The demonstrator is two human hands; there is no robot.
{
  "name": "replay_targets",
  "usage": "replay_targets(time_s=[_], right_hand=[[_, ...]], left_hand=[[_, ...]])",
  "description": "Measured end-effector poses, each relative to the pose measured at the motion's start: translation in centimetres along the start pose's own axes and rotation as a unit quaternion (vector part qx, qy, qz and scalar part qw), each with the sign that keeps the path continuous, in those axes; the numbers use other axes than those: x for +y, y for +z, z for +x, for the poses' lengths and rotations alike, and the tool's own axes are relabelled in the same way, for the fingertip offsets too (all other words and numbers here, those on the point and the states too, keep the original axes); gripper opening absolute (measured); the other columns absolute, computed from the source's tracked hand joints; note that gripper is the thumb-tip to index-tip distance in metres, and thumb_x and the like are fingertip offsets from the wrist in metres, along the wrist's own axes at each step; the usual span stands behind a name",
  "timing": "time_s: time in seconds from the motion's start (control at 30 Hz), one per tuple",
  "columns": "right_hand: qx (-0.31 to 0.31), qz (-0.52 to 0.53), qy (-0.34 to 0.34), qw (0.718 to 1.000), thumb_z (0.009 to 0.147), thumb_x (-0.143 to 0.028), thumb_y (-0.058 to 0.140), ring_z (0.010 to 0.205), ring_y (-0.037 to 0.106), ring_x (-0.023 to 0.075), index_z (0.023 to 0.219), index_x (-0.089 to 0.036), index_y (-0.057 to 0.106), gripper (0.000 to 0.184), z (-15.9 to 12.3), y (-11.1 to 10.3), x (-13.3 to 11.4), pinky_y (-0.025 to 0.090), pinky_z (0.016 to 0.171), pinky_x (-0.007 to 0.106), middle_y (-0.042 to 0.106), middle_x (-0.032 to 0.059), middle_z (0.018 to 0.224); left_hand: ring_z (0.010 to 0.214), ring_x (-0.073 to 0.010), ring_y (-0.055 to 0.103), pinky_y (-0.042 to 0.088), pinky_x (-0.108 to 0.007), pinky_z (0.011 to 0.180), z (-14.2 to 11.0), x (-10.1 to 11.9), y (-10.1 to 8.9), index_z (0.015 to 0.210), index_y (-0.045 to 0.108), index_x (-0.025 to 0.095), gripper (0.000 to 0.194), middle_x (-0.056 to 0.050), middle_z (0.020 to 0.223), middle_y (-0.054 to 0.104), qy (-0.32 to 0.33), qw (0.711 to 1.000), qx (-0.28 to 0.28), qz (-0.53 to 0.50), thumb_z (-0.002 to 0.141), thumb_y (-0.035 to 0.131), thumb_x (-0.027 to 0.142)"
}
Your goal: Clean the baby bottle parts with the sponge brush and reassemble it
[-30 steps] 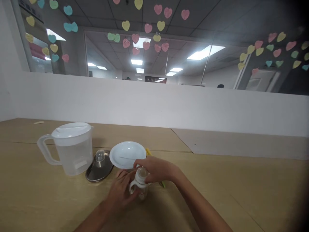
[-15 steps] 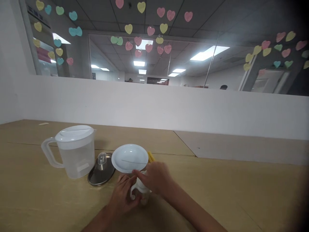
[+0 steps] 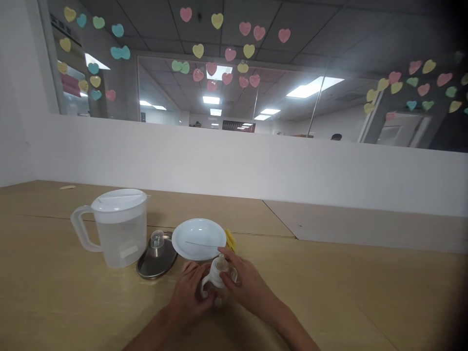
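Tan wood-grain tabletop [image 3: 62, 292]; left hand [image 3: 188, 295], right hand [image 3: 248, 287] clamped around handled baby bottle [image 3: 218, 280].

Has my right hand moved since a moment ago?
Yes: your right hand has slid from the bottle's top to its right side, away from the white plate.

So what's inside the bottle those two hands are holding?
The left hand and right hand cover most of the bottle. A brownish tint shows low down through its clear body, but what that is can't be told.
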State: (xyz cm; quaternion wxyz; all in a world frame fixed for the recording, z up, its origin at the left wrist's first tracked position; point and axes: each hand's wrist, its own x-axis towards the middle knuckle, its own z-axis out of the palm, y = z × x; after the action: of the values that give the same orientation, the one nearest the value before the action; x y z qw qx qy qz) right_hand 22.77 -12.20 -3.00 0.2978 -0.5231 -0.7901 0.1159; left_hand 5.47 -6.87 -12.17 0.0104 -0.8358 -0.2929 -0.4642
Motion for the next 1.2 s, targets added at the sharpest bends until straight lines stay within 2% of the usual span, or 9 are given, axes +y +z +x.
replay_targets(time_s=[0.13,0.23,0.37,0.53,0.6,0.67,0.77,1.0,1.2], right_hand=[[0.077,0.019,0.021,0.997,0.077,-0.033,0.057,0.093,0.056,0.0202,0.111,-0.018,0.052,0.037,0.5,2.5,1.4,0.046,0.083,0.035,0.059,0.0076,0.103],[0.133,0.014,0.024,0.991,0.078,-0.041,0.056,0.086,0.056,0.0203,0.093,-0.018,0.055,0.027,0.5,3.9,1.9,0.048,0.076,0.035,0.058,0.0071,0.092],[0.176,-0.006,-0.006,0.984,0.08,-0.045,0.053,0.086,0.056,0.0223,0.094,-0.018,0.05,0.031,0.2,4.8,2.2,0.047,0.075,0.038,0.057,0.0077,0.091],[0.162,0.022,-0.034,0.986,0.082,-0.043,0.047,0.081,0.058,0.0215,0.102,-0.017,0.044,0.033,0.0,4.9,2.6,0.049,0.071,0.036,0.057,0.0081,0.089],[0.162,0.038,-0.068,0.984,0.083,-0.04,0.048,0.097,0.057,0.0238,0.115,-0.017,0.039,0.041,-0.1,4.8,2.7,0.049,0.08,0.037,0.056,0.0117,0.106],[0.148,0.05,-0.103,0.982,0.083,-0.035,0.046,0.115,0.049,0.025,0.126,-0.019,0.031,0.049,-0.3,4.8,2.9,0.045,0.091,0.039,0.048,0.0134,0.124],[0.123,0.054,-0.103,0.986,0.084,-0.028,0.043,0.125,0.039,0.0236,0.131,-0.021,0.027,0.05,-0.6,5.1,3.2,0.04,0.098,0.04,0.042,0.0114,0.133],[0.169,0.048,-0.042,0.983,0.078,-0.028,0.053,0.111,0.052,0.0237,0.121,-0.018,0.041,0.046,-0.6,6.1,3.1,0.045,0.092,0.039,0.054,0.0126,0.119],[0.169,0.104,0.015,0.98,0.063,-0.018,0.06,0.098,0.054,0.0212,0.105,-0.017,0.055,0.042,0.1,5.0,1.2,0.045,0.086,0.035,0.057,0.0082,0.103]], left_hand=[[0.077,-0.019,0.056,0.045,-0.035,0.071,0.0,-0.1,0.0,0.111,0.049,0.016,0.042,-0.006,0.089,0.064,0.004,1.0,0.007,0.001,0.071,0.056,0.023],[0.078,-0.0198,0.056,0.045,-0.036,0.072,-0.1,-0.2,0.0,0.111,0.048,0.016,0.043,-0.006,0.09,0.064,0.011,1.0,0.009,-0.004,0.07,0.058,0.026],[0.078,-0.0197,0.055,0.044,-0.036,0.071,-0.2,-0.3,0.0,0.112,0.047,0.017,0.044,-0.007,0.091,0.064,0.021,1.0,0.004,-0.008,0.07,0.059,0.026],[0.078,-0.0189,0.055,0.044,-0.034,0.07,-0.1,-0.2,0.2,0.114,0.046,0.017,0.044,-0.007,0.091,0.063,0.05,0.999,0.007,-0.018,0.073,0.058,0.026],[0.076,-0.0184,0.055,0.044,-0.034,0.069,0.0,-0.3,0.2,0.115,0.047,0.017,0.042,-0.006,0.086,0.063,0.034,0.999,-0.002,-0.019,0.075,0.057,0.028],[0.076,-0.0181,0.055,0.045,-0.033,0.068,0.0,-0.5,0.2,0.115,0.047,0.017,0.042,-0.006,0.085,0.062,0.023,1.0,-0.008,-0.019,0.077,0.056,0.029],[0.078,-0.0183,0.056,0.046,-0.032,0.07,-0.1,-0.8,0.2,0.115,0.047,0.018,0.042,-0.005,0.088,0.063,0.023,1.0,-0.007,-0.014,0.076,0.058,0.032],[0.079,-0.0186,0.056,0.046,-0.033,0.071,-0.3,-0.8,-0.2,0.112,0.05,0.018,0.039,-0.006,0.088,0.063,0.027,1.0,-0.012,-0.001,0.075,0.057,0.029],[0.072,-0.0181,0.055,0.044,-0.032,0.067,-0.3,-0.7,-0.4,0.112,0.051,0.017,0.041,-0.004,0.078,0.061,0.05,0.999,-0.016,0.016,0.072,0.056,0.024]])
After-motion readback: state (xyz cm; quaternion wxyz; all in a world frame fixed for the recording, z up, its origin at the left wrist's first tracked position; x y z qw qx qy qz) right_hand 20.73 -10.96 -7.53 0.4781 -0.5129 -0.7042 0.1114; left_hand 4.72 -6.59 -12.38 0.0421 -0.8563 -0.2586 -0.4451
